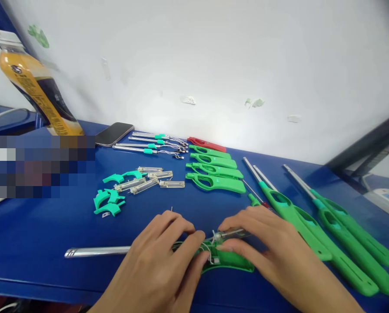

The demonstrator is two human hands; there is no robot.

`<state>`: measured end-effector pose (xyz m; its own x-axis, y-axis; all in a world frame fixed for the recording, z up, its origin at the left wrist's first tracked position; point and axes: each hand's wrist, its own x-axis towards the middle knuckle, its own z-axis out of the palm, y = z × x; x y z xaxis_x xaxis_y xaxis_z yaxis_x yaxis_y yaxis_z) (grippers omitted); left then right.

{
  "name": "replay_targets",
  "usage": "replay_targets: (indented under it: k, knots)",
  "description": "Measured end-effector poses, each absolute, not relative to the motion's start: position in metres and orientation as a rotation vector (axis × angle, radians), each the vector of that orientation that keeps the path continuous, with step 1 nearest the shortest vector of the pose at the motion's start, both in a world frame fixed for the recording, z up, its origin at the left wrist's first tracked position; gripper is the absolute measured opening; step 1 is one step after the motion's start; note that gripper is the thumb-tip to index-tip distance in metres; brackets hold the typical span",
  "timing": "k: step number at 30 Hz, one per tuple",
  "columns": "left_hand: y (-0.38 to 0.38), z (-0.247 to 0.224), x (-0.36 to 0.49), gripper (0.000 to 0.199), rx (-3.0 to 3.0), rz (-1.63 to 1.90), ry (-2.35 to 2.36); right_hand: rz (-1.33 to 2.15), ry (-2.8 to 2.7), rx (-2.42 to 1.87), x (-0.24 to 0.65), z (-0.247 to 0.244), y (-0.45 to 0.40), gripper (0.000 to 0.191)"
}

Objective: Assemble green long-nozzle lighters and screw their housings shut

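Observation:
A green lighter shell (235,261) lies open near the table's front edge, with a metal tube (98,251) pointing left from it. My left hand (168,256) is closed over the shell's left part, its fingertips at thin white wires (210,254). Between thumb and fingers, my right hand (262,243) holds a clear fuel tank (231,234) just above the shell's middle. Part of the shell and the wires is hidden under my left hand.
Behind lie teal triggers (111,202), several clear tanks (144,184), metal tubes with wires (150,146) and green shells (215,182). Complete green lighters (337,261) are at the right. A phone (115,133) and yellow bottle (41,87) stand back left, by a white wall.

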<state>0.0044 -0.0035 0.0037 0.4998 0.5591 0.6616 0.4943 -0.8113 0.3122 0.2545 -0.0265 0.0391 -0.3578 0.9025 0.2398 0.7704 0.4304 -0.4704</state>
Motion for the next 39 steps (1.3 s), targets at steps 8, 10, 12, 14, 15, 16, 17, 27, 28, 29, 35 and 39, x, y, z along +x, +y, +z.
replay_targets:
  k: [8,10,12,14,15,16,17,27,28,29,35,39]
  knots:
    - [-0.0036,0.0013,0.0012,0.018,2.682,0.925,0.942,0.499,-2.267,-1.479,0.2539,0.0357,-0.0246,0.004]
    - [-0.0040,0.0012,-0.0002,0.019,2.682,0.900,0.942,0.535,-2.272,-1.498,0.2533,0.0363,-0.0249,0.000]
    - [-0.0045,0.0014,-0.0010,0.021,2.665,0.885,0.948,0.562,-2.274,-1.508,0.2524,0.0380,-0.0251,0.002]
    - [-0.0047,0.0021,-0.0011,0.022,2.652,0.872,0.957,0.568,-2.272,-1.507,0.2513,0.0400,-0.0252,0.003]
    - [-0.0047,0.0025,-0.0009,0.023,2.651,0.871,0.958,0.564,-2.270,-1.506,0.2508,0.0408,-0.0252,0.004]
    - [-0.0046,0.0031,-0.0008,0.023,2.652,0.882,0.960,0.558,-2.272,-1.503,0.2505,0.0414,-0.0252,0.005]
    - [-0.0044,0.0036,-0.0005,0.022,2.654,0.893,0.956,0.548,-2.275,-1.497,0.2504,0.0418,-0.0253,0.006]
    - [-0.0033,0.0045,0.0018,0.025,2.640,0.895,0.940,0.493,-2.388,-1.414,0.2583,0.0398,-0.0296,0.025]
    - [-0.0035,0.0049,0.0020,0.026,2.642,0.883,0.942,0.499,-2.396,-1.413,0.2580,0.0405,-0.0300,0.026]
    - [-0.0037,0.0054,0.0021,0.026,2.647,0.866,0.944,0.507,-2.402,-1.414,0.2576,0.0412,-0.0302,0.027]
    - [-0.0041,0.0050,0.0002,0.024,2.669,0.831,0.939,0.465,-2.405,-1.420,0.2571,0.0400,-0.0303,0.029]
    - [-0.0050,0.0024,-0.0021,0.022,2.714,0.842,0.918,0.458,-2.365,-1.426,0.2570,0.0378,-0.0326,0.026]
